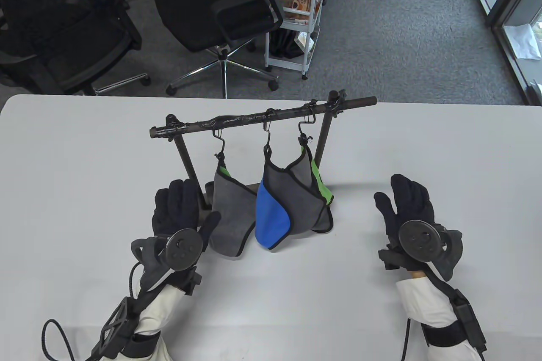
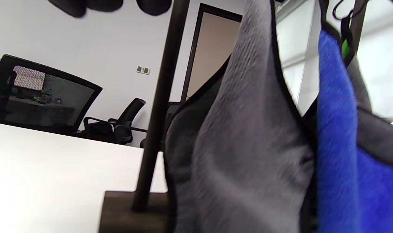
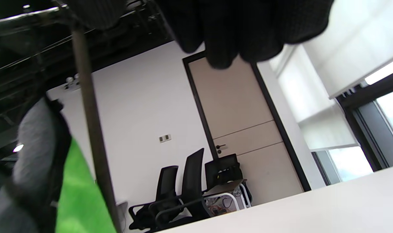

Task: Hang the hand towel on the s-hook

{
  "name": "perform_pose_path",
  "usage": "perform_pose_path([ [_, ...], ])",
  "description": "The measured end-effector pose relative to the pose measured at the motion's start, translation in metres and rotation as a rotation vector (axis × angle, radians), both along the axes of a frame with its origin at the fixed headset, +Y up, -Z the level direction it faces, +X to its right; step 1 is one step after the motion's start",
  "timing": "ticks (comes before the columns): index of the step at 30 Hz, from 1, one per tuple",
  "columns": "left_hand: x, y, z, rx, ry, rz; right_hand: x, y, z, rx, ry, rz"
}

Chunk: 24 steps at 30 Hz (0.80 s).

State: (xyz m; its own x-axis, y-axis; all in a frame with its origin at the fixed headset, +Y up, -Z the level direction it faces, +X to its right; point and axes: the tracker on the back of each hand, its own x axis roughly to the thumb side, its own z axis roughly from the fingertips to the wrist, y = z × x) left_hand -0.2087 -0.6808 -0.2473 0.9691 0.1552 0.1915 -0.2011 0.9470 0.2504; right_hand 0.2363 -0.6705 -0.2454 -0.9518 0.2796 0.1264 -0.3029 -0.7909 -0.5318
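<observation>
Two black-gloved hands lie spread and released over the white table point(image 1: 84, 158) in the lower half of the table view, grasping nothing: the left hand point(image 1: 180, 219) at lower centre-left, fingers extended beside the rack's left post, and the right hand point(image 1: 406, 213) at lower right, well apart from the rack.

Between them, at frame centre, stands a dark metal rack with a taped horizontal bar point(image 1: 262, 117) on two upright posts. Three black wire S-hooks point(image 1: 267, 137) hang from the bar, each carrying a hand towel by its loop: a grey towel with black trim point(image 1: 230, 213) on the left, a grey-and-blue towel point(image 1: 273, 219) in the middle, a grey-and-green towel point(image 1: 319, 185) on the right. All three droop until their lower edges meet the tabletop.

Across the upper frame, beyond the table's far edge, sit black mesh office chairs point(image 1: 211, 9) and a white wheeled trolley point(image 1: 296, 18) holding packaged goods, too small to identify.

The left wrist view is filled by blurred grey and blue cloth; the right wrist view shows only dark fingertips point(image 3: 228, 29) at its top edge, and a green strip of towel at lower left.
</observation>
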Motion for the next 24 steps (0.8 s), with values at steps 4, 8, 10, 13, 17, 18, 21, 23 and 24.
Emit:
perform_pose_path([
  [4,-0.005,-0.017,-0.003,-0.048,0.019,-0.102,-0.006,-0.008,0.01,0.007,0.004,0.144],
  [8,-0.009,-0.025,-0.002,-0.086,0.007,-0.141,-0.008,-0.023,0.015,0.008,0.015,0.272],
  [10,-0.009,-0.03,0.001,-0.105,-0.009,-0.157,-0.008,-0.031,0.016,-0.039,0.008,0.352],
  [13,-0.01,-0.036,0.003,-0.112,-0.001,-0.221,-0.008,-0.04,0.019,-0.106,-0.011,0.44],
  [17,-0.011,-0.04,0.0,-0.124,0.007,-0.244,-0.007,-0.045,0.019,-0.13,-0.025,0.474],
  [18,-0.011,-0.041,0.0,-0.13,0.003,-0.247,-0.006,-0.046,0.019,-0.133,-0.024,0.468],
  [21,-0.01,-0.043,0.0,-0.133,0.003,-0.26,-0.005,-0.049,0.018,-0.146,-0.022,0.455],
  [23,-0.01,-0.042,0.0,-0.127,0.003,-0.266,-0.004,-0.049,0.018,-0.151,-0.027,0.458],
  [24,-0.01,-0.042,0.0,-0.126,0.003,-0.268,-0.004,-0.05,0.017,-0.152,-0.026,0.458],
])
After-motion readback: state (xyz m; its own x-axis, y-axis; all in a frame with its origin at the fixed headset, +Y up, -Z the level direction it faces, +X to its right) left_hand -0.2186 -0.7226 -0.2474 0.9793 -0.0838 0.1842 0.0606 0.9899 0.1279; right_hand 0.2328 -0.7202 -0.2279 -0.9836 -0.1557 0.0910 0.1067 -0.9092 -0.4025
